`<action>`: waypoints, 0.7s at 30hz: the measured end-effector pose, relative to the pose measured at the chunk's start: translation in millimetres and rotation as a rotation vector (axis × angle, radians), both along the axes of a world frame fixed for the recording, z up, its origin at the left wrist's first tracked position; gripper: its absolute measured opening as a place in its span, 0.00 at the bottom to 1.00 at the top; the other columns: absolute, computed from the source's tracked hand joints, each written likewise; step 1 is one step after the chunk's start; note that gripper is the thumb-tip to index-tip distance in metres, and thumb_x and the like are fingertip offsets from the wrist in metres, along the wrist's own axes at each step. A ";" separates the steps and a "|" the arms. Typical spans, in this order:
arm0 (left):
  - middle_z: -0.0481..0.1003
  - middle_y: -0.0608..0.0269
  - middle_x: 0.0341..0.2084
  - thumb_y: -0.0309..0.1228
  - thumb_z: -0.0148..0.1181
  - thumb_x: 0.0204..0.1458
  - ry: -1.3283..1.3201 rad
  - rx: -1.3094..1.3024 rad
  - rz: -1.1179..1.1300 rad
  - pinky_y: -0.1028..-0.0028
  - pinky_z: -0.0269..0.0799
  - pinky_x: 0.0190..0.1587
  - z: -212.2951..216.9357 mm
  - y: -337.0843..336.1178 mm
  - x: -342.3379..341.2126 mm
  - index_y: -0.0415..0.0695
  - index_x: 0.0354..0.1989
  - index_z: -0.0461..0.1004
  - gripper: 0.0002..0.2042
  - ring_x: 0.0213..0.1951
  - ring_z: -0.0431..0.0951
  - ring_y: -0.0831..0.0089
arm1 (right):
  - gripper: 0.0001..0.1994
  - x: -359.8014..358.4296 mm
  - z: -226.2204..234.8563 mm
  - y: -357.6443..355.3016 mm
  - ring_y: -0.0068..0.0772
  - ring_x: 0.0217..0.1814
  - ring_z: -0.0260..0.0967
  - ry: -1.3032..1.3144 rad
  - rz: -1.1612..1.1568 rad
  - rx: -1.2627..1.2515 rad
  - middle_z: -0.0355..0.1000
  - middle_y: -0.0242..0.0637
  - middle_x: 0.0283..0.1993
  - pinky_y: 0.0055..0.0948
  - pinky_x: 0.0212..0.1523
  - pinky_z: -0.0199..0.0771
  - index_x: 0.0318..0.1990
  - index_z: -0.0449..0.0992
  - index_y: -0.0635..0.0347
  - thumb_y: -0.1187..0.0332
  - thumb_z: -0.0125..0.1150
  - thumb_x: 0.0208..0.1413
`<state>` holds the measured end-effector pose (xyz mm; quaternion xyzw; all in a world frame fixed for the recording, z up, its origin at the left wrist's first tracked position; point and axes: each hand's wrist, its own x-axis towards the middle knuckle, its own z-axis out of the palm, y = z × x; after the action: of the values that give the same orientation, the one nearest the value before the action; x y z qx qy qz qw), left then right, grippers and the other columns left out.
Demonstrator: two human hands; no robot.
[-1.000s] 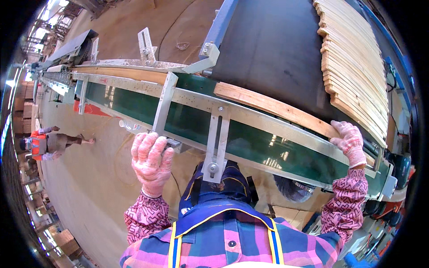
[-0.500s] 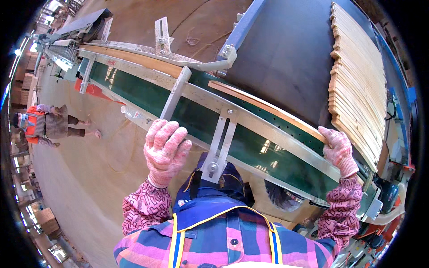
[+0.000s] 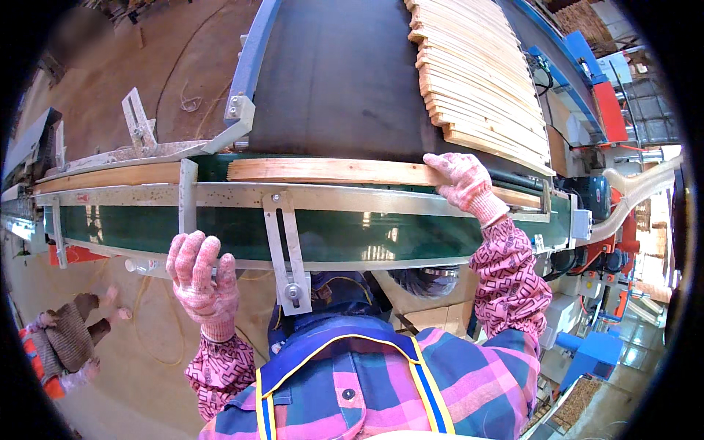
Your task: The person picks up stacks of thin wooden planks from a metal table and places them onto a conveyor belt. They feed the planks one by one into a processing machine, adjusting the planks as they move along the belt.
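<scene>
My right hand (image 3: 463,182), in a pink knitted glove, rests on a long wooden slat (image 3: 330,171) that lies along the green conveyor belt (image 3: 220,227). My left hand (image 3: 199,277), gloved the same, is raised below the conveyor's metal rail (image 3: 352,198) with its fingers spread and nothing in it. Beyond the slat, a wide dark belt (image 3: 337,81) carries a row of several wooden slats (image 3: 480,81) laid side by side toward my right hand.
A metal bracket (image 3: 282,246) hangs from the rail in front of me. Another person (image 3: 66,345) in brown and orange is on the floor at lower left. Blue and red machinery (image 3: 598,308) stands at the right. Another slat (image 3: 110,177) lies further left on the green belt.
My view swung right and closer to the conveyor. My right hand moved up from the rail's edge onto the wooden slat. My left hand stayed open below the rail.
</scene>
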<state>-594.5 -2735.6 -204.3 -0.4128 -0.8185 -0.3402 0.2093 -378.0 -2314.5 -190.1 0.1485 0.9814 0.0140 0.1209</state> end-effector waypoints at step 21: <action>0.77 0.58 0.44 0.28 0.72 0.38 -0.136 -0.026 0.041 0.56 0.73 0.55 11.9 39.9 49.1 0.45 0.41 0.80 0.17 0.48 0.76 0.55 | 0.36 -53.2 -13.0 -14.0 0.48 0.46 0.74 0.526 0.497 -0.374 0.75 0.43 0.47 0.42 0.48 0.75 0.59 0.72 0.55 0.81 0.63 0.33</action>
<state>-545.4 -2695.7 -192.4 -0.3745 -0.8436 -0.3522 0.1547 -431.3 -2328.5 -203.1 -0.1191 0.9705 -0.1745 -0.1164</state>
